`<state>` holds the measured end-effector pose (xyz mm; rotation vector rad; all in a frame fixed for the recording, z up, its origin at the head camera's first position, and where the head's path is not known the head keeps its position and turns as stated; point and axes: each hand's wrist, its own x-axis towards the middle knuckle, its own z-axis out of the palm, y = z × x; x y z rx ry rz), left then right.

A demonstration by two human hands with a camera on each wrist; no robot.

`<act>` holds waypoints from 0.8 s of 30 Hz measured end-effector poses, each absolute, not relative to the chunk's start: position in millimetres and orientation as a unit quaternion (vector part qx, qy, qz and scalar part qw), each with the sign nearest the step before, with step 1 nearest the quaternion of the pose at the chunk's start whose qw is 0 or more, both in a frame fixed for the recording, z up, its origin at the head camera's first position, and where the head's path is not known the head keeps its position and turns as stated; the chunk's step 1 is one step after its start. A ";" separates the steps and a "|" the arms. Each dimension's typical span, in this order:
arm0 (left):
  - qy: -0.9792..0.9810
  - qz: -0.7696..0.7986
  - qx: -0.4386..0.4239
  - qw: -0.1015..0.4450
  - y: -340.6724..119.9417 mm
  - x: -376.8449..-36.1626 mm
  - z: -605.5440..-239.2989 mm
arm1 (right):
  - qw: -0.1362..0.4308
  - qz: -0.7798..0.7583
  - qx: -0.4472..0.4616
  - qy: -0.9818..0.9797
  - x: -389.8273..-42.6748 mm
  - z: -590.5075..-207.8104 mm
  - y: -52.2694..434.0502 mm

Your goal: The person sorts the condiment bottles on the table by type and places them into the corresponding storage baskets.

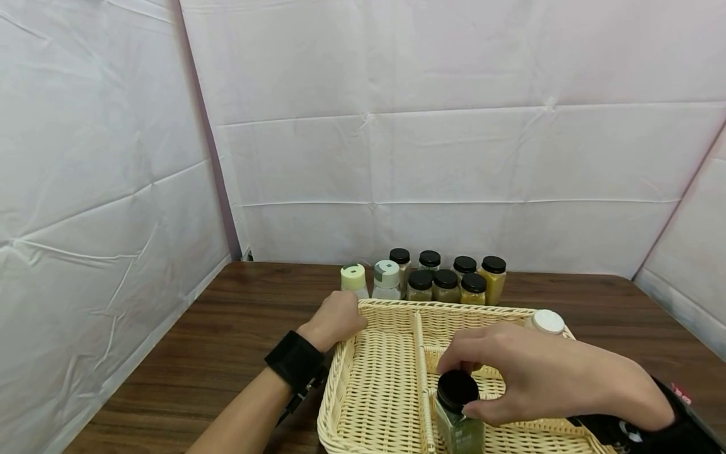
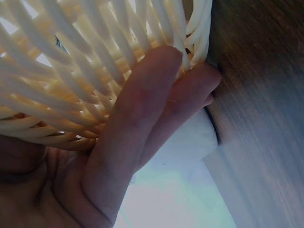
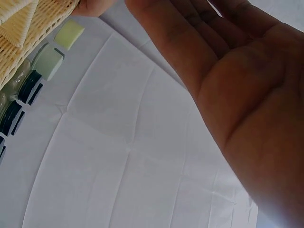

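— What are the hands doing at this moment?

— I am seeing the right hand over the basket, with thumb and fingertips curling around the black cap of a jar. The jar is holding something green and is standing upright in the near part of the basket, just right of the divider. I am judging that the grip is from above because the cap is the only part easy to reach inside the walls.

— And the left one?

— The left hand is resting on the far left corner of the basket. In the left wrist view the fingers are lying straight and close together against the woven wall, pressing it and not gripping. I am thinking this is keeping the light basket steady on the table while the other hand is working.

— What is standing around?

— Behind the basket, a group of jars with black caps is standing close together near the white backdrop, and left of them two shakers, one with a yellowish cap and one with a pale green cap. One white cap is showing at the far right corner of the basket; I cannot tell if it is inside or just behind the rim.
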<state>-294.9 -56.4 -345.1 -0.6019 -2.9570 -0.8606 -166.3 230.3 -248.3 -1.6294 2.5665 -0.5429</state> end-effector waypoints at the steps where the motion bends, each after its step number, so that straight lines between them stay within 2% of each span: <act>1: -0.942 -0.274 -0.192 0.002 -56.5 -295.0 -345.2 | 0.026 -0.173 -0.529 0.831 -166.2 -248.6 229.8; 24: -0.943 -0.270 -0.195 0.000 -56.1 -295.9 -346.7 | 0.061 -0.154 -0.522 0.837 -168.6 -257.4 223.4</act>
